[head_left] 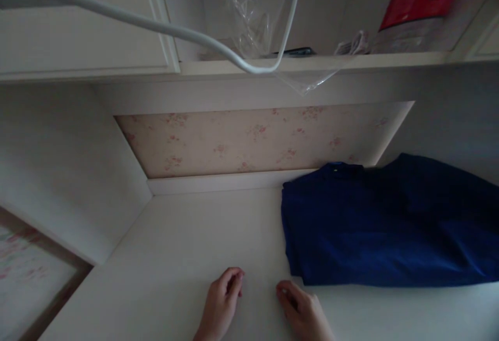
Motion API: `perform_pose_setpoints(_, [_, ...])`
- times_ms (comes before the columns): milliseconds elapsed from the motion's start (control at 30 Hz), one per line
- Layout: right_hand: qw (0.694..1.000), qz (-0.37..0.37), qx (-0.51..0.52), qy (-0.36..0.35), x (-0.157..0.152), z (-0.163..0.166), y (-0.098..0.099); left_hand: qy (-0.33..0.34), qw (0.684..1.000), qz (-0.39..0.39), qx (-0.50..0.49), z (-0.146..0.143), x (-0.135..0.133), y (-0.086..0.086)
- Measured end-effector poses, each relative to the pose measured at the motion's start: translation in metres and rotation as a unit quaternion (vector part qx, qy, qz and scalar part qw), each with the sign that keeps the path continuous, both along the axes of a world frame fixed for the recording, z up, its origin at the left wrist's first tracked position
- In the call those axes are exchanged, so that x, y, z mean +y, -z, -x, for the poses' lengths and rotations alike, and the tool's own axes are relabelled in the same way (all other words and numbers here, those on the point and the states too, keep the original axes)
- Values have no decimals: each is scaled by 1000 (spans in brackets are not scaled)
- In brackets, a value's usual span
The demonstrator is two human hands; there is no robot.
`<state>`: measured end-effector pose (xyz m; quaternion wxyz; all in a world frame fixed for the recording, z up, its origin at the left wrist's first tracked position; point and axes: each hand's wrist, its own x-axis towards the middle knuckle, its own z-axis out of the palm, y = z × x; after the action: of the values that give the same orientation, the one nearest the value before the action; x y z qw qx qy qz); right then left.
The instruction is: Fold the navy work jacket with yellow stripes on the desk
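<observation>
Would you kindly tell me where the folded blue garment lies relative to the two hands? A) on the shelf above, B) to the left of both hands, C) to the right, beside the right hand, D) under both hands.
C: the blue garment lies on the desk to the right, its near corner close to the right hand, while the left hand rests on bare desk.

We rested our left hand (221, 299) and right hand (302, 307), fingers curled and empty, on the white desk (175, 258), the right just beside a folded blue garment (385, 226).
</observation>
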<state>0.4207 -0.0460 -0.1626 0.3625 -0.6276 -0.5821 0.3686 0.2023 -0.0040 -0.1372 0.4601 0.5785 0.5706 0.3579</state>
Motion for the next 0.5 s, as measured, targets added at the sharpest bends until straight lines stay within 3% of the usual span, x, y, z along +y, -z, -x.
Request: perform_pose_setpoints(500, [998, -17, -54, -37, -1, 1, -11, 47, 999, -3, 17, 3, -2, -8])
